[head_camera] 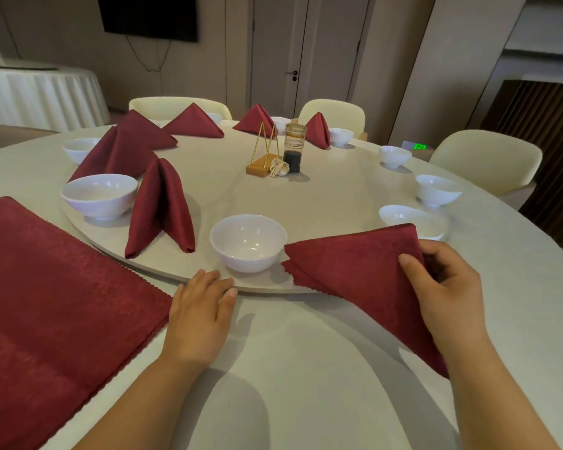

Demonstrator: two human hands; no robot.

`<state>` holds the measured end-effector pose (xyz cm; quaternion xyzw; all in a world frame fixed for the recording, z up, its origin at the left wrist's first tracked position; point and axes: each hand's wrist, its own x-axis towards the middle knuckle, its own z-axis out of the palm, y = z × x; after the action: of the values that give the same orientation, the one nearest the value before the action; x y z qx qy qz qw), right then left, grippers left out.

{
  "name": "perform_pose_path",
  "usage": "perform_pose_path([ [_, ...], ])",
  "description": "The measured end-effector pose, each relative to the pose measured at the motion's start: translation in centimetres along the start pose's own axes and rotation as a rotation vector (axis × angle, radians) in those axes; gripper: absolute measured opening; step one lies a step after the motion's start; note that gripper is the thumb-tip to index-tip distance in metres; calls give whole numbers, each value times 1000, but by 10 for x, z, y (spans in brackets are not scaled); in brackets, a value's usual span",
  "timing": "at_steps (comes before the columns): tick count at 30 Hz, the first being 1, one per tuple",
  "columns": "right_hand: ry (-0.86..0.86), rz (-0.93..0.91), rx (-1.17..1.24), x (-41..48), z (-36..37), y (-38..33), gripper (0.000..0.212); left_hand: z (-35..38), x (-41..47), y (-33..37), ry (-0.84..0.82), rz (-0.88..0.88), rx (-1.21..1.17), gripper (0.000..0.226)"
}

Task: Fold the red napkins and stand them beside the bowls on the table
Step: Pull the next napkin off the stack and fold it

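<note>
Lower left: flat napkins [56, 303], a soft, light cloth that likely slumps unless creased firmly. Lower centre: left hand [202, 306], fingers straight, rests on the turntable [273, 289] rim. Centre: bowl [248, 243]. Lower right: folded napkin [355, 267] just beside the bowl, its upper corner pinched by the right hand [446, 287]; the folded peak is probably the best place to hold it.
</note>
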<state>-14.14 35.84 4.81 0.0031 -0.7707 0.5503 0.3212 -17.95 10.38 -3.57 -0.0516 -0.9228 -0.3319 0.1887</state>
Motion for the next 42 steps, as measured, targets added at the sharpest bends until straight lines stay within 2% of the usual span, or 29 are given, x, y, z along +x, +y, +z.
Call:
perform_pose_path([
  [5, 74, -79, -92, 30, 14, -21, 13, -5, 1, 0, -20, -89, -108, 71],
  [10, 47, -133, -227, 56, 62, -15, 17, -5, 6, -8, 12, -79, -104, 83],
  [13, 17, -143, -325, 66, 90, -5, 23, -3, 7, -9, 10, -95, -91, 73],
  [16, -13, -146, -357, 75, 111, 1, 25, -3, 5, -10, 19, -61, -96, 89],
  [19, -62, -150, -403, 80, 124, 8, 25, -2, 6, -13, 17, -57, -93, 91],
  [25, -207, -84, -469, 75, 119, 27, 29, -3, 6, -15, 16, -11, -44, 84],
  [31, -232, 15, -639, 56, 97, 41, 39, -3, 6, -14, 13, 5, -34, 82],
  [35, -224, 61, -687, 44, 91, 50, 34, -3, 6, -14, 3, 0, -34, 81],
  [39, -247, 47, -669, 47, 95, 46, 27, -4, 7, -12, -10, -15, -34, 64],
  [42, -269, 54, -648, 46, 99, 43, 28, -5, 7, -12, -15, -18, -37, 63],
])
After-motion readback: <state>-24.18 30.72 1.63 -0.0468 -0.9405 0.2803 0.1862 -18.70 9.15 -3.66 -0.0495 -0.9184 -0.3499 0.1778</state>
